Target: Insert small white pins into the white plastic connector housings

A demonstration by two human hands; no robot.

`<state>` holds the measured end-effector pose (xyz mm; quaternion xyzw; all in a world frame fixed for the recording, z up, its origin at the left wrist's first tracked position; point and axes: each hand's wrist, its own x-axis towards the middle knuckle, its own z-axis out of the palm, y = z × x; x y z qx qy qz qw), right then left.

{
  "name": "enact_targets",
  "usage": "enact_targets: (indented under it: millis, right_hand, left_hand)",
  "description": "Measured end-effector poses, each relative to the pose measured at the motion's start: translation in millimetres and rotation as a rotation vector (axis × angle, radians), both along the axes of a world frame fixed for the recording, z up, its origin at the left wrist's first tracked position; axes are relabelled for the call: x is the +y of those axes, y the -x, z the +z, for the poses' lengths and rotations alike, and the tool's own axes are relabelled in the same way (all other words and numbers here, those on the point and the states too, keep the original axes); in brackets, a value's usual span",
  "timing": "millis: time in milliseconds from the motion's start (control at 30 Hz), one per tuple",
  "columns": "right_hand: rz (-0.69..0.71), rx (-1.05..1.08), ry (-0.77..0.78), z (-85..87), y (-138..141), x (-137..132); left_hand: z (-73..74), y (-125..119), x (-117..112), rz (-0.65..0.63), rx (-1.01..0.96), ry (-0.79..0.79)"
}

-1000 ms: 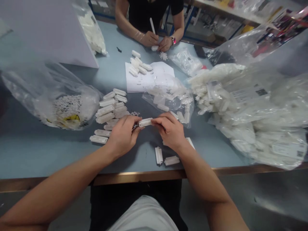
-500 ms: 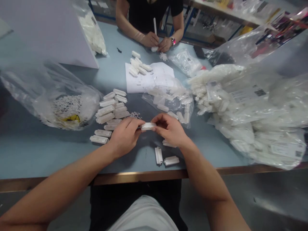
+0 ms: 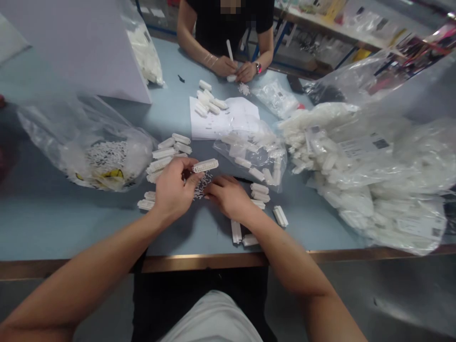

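Note:
My left hand point(image 3: 174, 190) holds a long white plastic connector point(image 3: 205, 165) by one end, lifted a little above the blue table point(image 3: 53, 228). My right hand point(image 3: 228, 195) rests low on the table, its fingertips pinched in a small heap of tiny white pieces point(image 3: 201, 184) just under the connector. What the fingertips hold, if anything, is too small to make out. A stack of finished white connectors point(image 3: 166, 154) lies left of my left hand. A few loose connectors point(image 3: 260, 194) lie right of my right hand, and others point(image 3: 237, 232) near the table's front edge.
An open clear bag of connectors point(image 3: 254, 152) lies beyond my hands. A large heap of bagged white parts point(image 3: 363, 166) fills the right side, and a clear bag point(image 3: 89, 147) the left. A white box point(image 3: 81, 47) stands at back left. Across the table a person's hands point(image 3: 235, 69) work over a paper sheet point(image 3: 221, 118).
My right hand let go of the connector and dropped to the heap of tiny pieces. My left hand kept the connector and raised it to the left. The camera tilted slightly.

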<state>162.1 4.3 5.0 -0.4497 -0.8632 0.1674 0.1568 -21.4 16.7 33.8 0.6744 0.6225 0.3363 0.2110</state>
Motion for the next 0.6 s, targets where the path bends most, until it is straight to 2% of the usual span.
enact_targets:
  millis: [100, 333, 500, 600]
  right_hand:
    - [0.005, -0.112, -0.031, -5.1, 5, 2]
    - [-0.02, -0.168, -0.093, -6.5, 4, 2]
    - [-0.109, 0.033, -0.028, 2.0, -20, 2]
    - [-0.29, 0.222, -0.078, 9.7, -34, -1]
  left_hand:
    - [-2.1, -2, -1, -0.031, -0.006, -0.001]
    - [-3.9, -2, -1, -0.052, -0.02, 0.013]
    - [-6.9, -2, -2, -0.087, 0.002, 0.008]
    - [-9.1, -3, -4, -0.13, 0.018, 0.021]
